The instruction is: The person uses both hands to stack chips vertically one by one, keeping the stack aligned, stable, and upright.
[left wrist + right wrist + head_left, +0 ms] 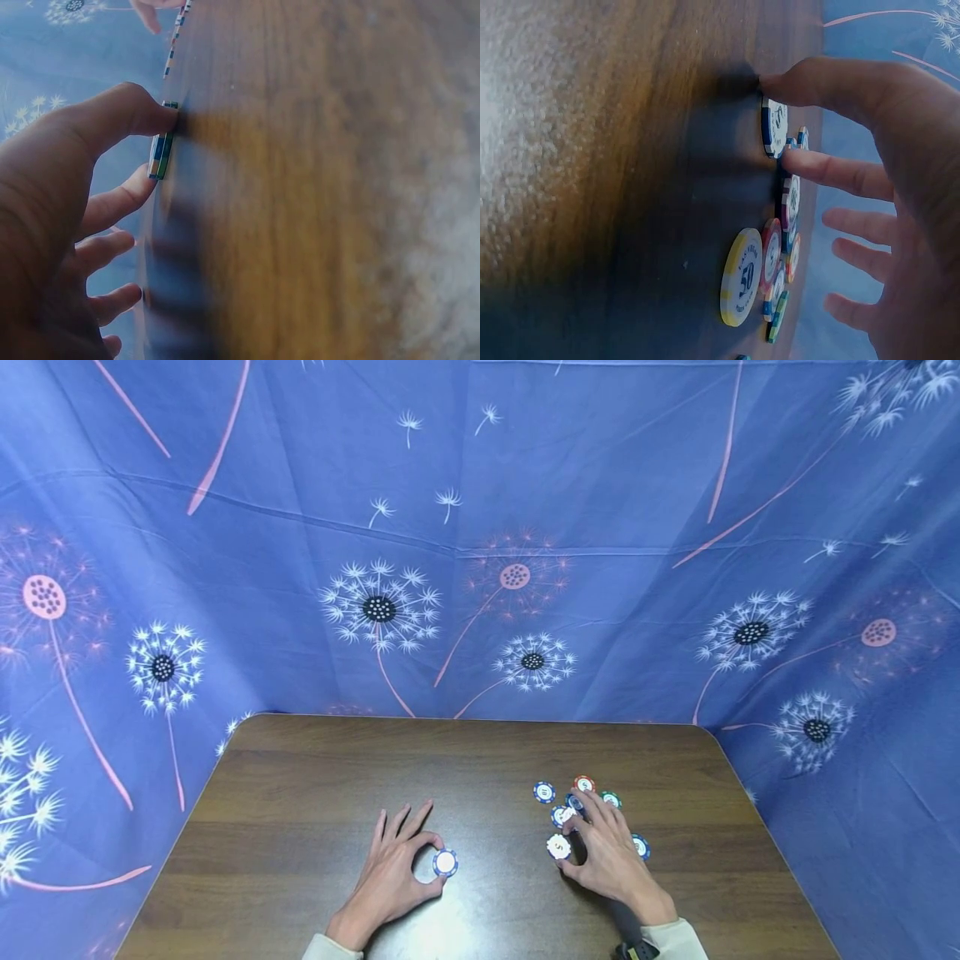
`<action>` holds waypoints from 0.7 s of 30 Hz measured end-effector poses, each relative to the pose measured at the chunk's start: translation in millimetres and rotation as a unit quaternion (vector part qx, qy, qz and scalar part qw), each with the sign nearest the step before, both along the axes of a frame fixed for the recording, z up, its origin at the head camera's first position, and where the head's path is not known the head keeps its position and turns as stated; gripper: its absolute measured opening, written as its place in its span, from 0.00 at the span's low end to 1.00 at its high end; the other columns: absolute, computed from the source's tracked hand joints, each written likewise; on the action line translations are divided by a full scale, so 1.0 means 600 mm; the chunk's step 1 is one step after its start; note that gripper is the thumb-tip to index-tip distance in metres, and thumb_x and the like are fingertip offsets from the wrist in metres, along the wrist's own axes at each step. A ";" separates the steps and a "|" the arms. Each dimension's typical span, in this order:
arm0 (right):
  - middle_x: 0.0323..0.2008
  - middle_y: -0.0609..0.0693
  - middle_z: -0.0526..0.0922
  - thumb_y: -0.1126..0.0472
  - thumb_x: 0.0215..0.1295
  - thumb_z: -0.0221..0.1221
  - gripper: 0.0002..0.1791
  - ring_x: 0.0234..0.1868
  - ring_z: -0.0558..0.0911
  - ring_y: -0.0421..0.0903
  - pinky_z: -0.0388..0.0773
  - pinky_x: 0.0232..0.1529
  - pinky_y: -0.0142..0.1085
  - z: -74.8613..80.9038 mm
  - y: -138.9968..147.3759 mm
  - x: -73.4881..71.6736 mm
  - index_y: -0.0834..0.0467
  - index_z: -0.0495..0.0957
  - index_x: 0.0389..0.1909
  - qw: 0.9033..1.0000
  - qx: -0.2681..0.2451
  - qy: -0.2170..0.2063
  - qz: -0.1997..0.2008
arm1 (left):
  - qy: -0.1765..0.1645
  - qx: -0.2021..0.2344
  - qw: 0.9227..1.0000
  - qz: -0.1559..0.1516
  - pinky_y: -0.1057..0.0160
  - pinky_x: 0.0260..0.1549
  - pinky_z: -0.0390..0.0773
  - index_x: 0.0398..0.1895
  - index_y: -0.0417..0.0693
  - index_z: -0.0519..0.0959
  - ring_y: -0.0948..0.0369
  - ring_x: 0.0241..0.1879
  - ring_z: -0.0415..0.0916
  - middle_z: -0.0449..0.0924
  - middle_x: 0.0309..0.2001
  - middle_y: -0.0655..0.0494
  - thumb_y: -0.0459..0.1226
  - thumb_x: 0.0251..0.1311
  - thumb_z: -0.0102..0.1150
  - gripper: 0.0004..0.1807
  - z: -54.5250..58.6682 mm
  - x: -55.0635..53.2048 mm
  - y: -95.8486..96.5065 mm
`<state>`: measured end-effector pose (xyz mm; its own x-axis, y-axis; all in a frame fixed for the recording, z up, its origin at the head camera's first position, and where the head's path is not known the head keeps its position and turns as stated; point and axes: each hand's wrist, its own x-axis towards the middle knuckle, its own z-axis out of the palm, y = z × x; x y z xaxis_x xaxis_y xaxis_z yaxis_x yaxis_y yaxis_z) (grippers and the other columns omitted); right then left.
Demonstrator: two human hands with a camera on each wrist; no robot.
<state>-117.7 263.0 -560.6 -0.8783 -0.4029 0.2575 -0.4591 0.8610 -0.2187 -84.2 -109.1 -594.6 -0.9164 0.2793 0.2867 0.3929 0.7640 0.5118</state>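
Note:
My left hand (pixel 388 875) pinches a small stack of poker chips (pixel 446 862) between thumb and index finger, low over the table, its other fingers spread. The top chip is white with a blue-and-white rim; a green edge shows beneath it in the left wrist view. To the right, my right hand (pixel 611 856) has thumb and index finger at opposite edges of a white poker chip marked 5 (pixel 776 126), pinching it. Beyond those fingers lie several loose chips, among them a red chip (pixel 584 785) and a blue chip (pixel 544 792). The right hand partly covers others.
A yellow-rimmed chip marked 50 (pixel 742 277) lies near the right hand's lower fingers in the right wrist view. The brown wooden table (pixel 315 768) ends at a blue dandelion-print cloth (pixel 450 610) hanging behind and at both sides.

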 end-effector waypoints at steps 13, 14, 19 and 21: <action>0.71 0.65 0.76 0.50 0.36 0.80 0.23 0.71 0.73 0.68 0.65 0.68 0.73 -0.014 0.002 -0.007 0.49 0.77 0.28 0.998 -0.013 0.052 0.024 | -0.007 0.002 1.000 0.001 0.25 0.76 0.47 0.38 0.67 0.81 0.34 0.77 0.63 0.72 0.77 0.47 0.48 0.40 0.83 0.21 -0.001 0.000 0.000; 0.72 0.65 0.75 0.50 0.36 0.80 0.23 0.71 0.73 0.68 0.66 0.68 0.73 -0.016 0.002 -0.008 0.49 0.77 0.28 0.998 -0.014 0.058 0.026 | -0.008 0.002 1.000 0.001 0.25 0.76 0.47 0.38 0.67 0.81 0.34 0.77 0.63 0.72 0.77 0.47 0.48 0.40 0.83 0.21 -0.001 0.000 0.001; 0.77 0.59 0.71 0.49 0.34 0.79 0.22 0.72 0.73 0.68 0.67 0.66 0.72 -0.023 0.002 -0.013 0.48 0.77 0.27 0.996 -0.018 0.078 0.037 | -0.007 0.001 1.000 0.005 0.26 0.76 0.47 0.37 0.68 0.81 0.34 0.77 0.63 0.72 0.77 0.47 0.48 0.40 0.83 0.21 -0.001 0.001 0.002; 0.78 0.59 0.70 0.48 0.35 0.78 0.21 0.72 0.72 0.68 0.68 0.66 0.73 -0.024 0.003 -0.013 0.48 0.77 0.27 0.996 -0.019 0.082 0.038 | -0.006 0.000 1.000 0.005 0.26 0.76 0.47 0.37 0.68 0.81 0.34 0.77 0.63 0.72 0.77 0.47 0.48 0.40 0.83 0.21 -0.002 0.001 0.002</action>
<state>-125.5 264.7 -575.1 -0.7909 -0.4538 0.4105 -0.5544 0.8154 -0.1667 -83.6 -108.0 -595.7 -0.9226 0.2694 0.2763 0.3789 0.7677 0.5168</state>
